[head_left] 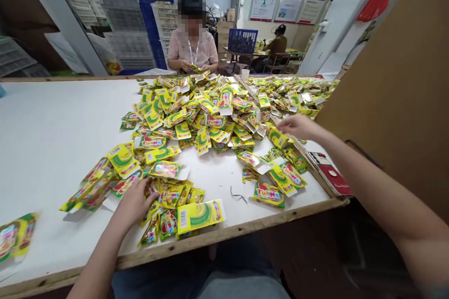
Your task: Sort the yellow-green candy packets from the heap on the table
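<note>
My left hand [135,203] rests on a heap of small shiny sachets [171,195] near the front edge, thumb and fingers apart. Beside its fingertips lies a yellow-and-green printed carton [164,169] with a white flap showing. Several more cartons lie to its left, and a flat yellow carton [199,216] sits on sachets to its right. Over on the right, my right hand [298,127] hovers with loosely curved fingers, seemingly empty, just above a yellow carton [277,136]. Some of its fingers are hidden behind one another.
A large pile of cartons [213,121] covers the middle of the white table [63,131]. Wooden strips edge the table. A red-and-white box [329,173] lies at right beside a tall brown board [389,79]. One person [192,46] sits opposite, holding sachets; another sits farther back.
</note>
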Available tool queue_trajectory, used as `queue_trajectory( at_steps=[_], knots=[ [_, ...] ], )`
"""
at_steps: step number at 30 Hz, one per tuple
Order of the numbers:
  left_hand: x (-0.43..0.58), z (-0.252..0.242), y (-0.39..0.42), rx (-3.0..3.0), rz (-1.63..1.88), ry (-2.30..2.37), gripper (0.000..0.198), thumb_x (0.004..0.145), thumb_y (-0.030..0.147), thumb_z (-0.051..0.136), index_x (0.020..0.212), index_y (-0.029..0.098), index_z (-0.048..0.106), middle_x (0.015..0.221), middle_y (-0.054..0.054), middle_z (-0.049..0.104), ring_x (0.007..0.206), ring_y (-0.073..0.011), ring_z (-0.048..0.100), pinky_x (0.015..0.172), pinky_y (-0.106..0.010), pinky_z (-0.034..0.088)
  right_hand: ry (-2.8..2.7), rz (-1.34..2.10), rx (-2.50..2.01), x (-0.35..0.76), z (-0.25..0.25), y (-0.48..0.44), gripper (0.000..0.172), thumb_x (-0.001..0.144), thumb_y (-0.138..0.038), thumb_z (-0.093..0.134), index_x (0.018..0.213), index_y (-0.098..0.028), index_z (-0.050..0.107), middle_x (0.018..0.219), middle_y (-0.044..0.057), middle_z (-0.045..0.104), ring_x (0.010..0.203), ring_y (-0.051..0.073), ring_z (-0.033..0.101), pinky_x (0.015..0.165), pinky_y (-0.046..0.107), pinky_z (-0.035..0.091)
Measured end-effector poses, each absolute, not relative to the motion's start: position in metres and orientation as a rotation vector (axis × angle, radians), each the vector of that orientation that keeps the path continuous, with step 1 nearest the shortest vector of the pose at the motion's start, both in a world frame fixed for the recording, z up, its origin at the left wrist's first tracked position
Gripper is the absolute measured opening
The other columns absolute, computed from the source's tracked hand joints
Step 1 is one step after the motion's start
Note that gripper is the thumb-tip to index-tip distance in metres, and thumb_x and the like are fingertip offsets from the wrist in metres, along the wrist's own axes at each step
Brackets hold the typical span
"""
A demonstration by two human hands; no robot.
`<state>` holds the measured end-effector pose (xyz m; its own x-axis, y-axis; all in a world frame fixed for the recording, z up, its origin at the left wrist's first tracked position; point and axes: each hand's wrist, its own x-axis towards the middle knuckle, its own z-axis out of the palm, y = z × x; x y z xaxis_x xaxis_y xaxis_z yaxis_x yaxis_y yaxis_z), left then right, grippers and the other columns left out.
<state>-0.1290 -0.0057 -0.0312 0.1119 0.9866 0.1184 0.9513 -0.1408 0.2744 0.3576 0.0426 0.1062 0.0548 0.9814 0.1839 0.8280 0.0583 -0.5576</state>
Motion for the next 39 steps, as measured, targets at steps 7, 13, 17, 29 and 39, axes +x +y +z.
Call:
queue_trajectory(
  at_steps=[7,13,17,29,39],
  knots=[
    [-0.128,-0.015,0.005,2.248,-0.038,2.054,0.047,0.071,0.046,0.050,0.104,0.012,0.055,0.106,-0.017,0.062,0.101,-0.0343,0.055,0.085,-0.042,0.042,-1.864,0.557,-1.789,0.350,0.020,0.039,0.024,0.089,-0.030,0.048,0.084,-0.013,0.065,0.069,-0.001,0.063,0.050,0.006,0.055,0.052,0.020,0.045],
    [-0.116,0.026,-0.025,2.151,0.366,2.253,0.016,0.081,0.029,0.041,0.083,0.019,0.053,0.087,-0.011,0.064,0.088,-0.0265,0.059,0.077,-0.035,0.044,-1.896,0.566,-1.630,0.363,0.007,0.054,0.032,0.068,-0.024,0.072,0.043,-0.018,0.052,0.036,-0.007,0.043,0.030,0.006,0.035,0.040,0.024,0.037],
    [-0.091,0.045,-0.031,1.878,0.966,1.977,0.022,0.079,0.042,0.047,0.077,0.020,0.050,0.073,-0.003,0.060,0.073,-0.0204,0.058,0.068,-0.031,0.045,-1.774,0.422,-1.461,0.351,0.029,0.057,0.019,0.055,-0.024,0.075,0.049,-0.021,0.058,0.036,-0.006,0.045,0.031,0.008,0.035,0.038,0.026,0.032],
    [0.037,0.019,-0.010,0.964,1.087,0.965,0.038,0.071,0.053,0.060,0.084,0.019,0.048,0.068,0.004,0.053,0.058,-0.0096,0.052,0.051,-0.020,0.041,-1.547,1.181,-0.889,0.182,0.037,-0.009,0.044,0.067,-0.029,0.067,0.107,-0.022,0.050,0.106,0.006,0.058,0.068,0.010,0.059,0.060,0.024,0.050],
    [0.034,-0.005,-0.010,1.689,1.121,1.437,0.013,0.088,0.034,0.038,0.084,0.022,0.038,0.068,0.003,0.051,0.061,-0.0139,0.052,0.058,-0.026,0.042,-1.136,1.604,-1.028,0.164,0.001,-0.010,0.038,0.061,-0.047,0.074,0.083,-0.018,0.066,0.081,0.003,0.070,0.075,0.017,0.065,0.071,0.032,0.054]
  ],
)
